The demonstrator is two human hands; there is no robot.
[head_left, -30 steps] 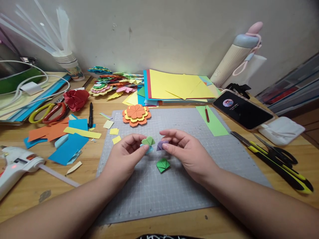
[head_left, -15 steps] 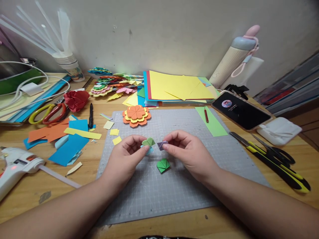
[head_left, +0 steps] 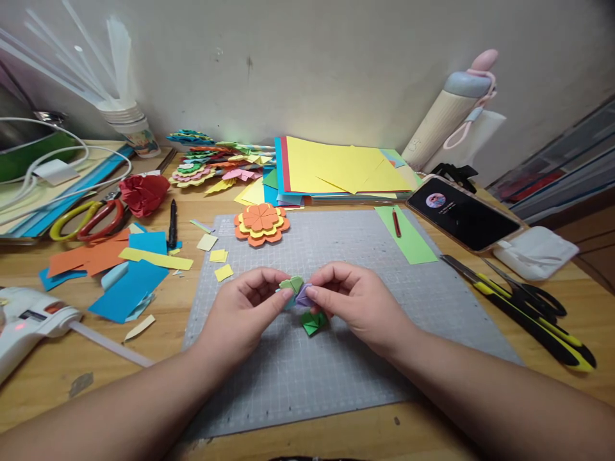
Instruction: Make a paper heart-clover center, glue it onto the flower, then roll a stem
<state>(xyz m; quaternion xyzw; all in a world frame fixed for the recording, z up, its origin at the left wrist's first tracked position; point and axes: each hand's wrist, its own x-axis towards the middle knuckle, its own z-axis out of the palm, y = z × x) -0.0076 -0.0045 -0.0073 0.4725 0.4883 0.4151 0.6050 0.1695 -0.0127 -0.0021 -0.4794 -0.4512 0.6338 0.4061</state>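
Pinches a pale green fold [head_left: 292, 283] at the fingertips of the left hand [head_left: 245, 314], over the middle of the gray mat [head_left: 336, 384]. Pinches a purple fold [head_left: 303, 296] with the right hand [head_left: 358, 307], pressed right against the pale green one. Has a dark green fold [head_left: 313, 323] lying flat on the mat, just below both hands, partly under the right thumb. Has an orange flower [head_left: 262, 224] at the mat's far edge and scissors [head_left: 485, 288] well off to the right on the surface [head_left: 593, 301].

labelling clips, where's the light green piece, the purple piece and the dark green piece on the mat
light green piece [head_left: 292, 283], head view, middle of its top face
purple piece [head_left: 303, 296], head view, its visible middle
dark green piece [head_left: 313, 323], head view, middle of the uncovered part
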